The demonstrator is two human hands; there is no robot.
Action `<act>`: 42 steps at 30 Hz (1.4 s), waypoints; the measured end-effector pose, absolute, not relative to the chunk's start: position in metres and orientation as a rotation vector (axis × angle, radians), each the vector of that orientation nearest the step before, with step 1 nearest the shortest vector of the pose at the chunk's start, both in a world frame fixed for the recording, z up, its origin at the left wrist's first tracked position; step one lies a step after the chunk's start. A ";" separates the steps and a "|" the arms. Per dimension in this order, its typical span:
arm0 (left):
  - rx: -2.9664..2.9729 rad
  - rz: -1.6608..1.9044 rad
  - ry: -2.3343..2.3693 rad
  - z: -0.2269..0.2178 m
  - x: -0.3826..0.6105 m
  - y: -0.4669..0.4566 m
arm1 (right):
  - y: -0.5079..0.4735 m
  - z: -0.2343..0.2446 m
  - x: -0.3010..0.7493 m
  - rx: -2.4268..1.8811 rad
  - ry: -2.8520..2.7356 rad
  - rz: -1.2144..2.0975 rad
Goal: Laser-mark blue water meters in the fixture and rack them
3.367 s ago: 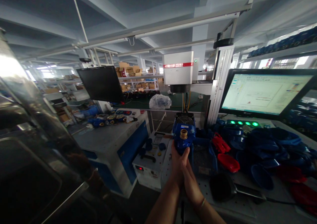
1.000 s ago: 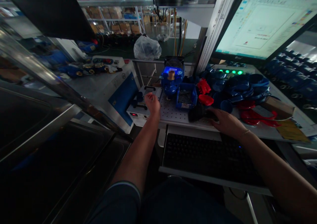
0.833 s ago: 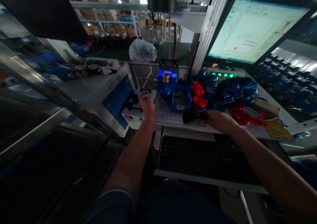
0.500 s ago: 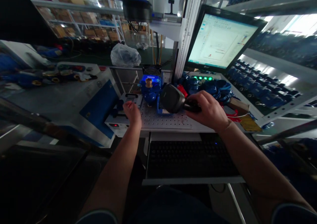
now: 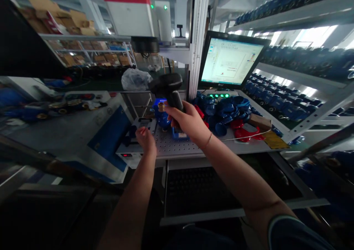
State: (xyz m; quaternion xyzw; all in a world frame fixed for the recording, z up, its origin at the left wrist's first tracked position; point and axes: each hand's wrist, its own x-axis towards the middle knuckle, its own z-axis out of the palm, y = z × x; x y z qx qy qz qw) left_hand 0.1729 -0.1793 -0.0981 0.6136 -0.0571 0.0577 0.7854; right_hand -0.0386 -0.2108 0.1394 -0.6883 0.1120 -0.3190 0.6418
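Head view, plate as landmark. Perforated plate (image 5: pixel 168 148) lies mid-bench. Lit monitor (image 5: pixel 231 62) stands behind the plate's right end. A heap of blue and red caps (image 5: pixel 229 110) covers the plate's right half. A black scanner (image 5: pixel 166 84) hangs over the plate's rear, with the right hand (image 5: pixel 184 122) wrapped firmly round its handle. A blue meter (image 5: pixel 162 118) stands on the plate's rear, just under the scanner head, brass port up. Left hand (image 5: pixel 145 138) is at the plate's left edge, fingers curled in; cannot tell if it pinches anything.

Lit monitor (image 5: pixel 231 60), keyboard (image 5: pixel 199 187), plastic bag (image 5: pixel 135 79)
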 end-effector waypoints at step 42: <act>1.319 0.107 -0.133 -0.098 0.173 -0.176 | -0.222 0.072 0.006 -1.616 0.436 -0.828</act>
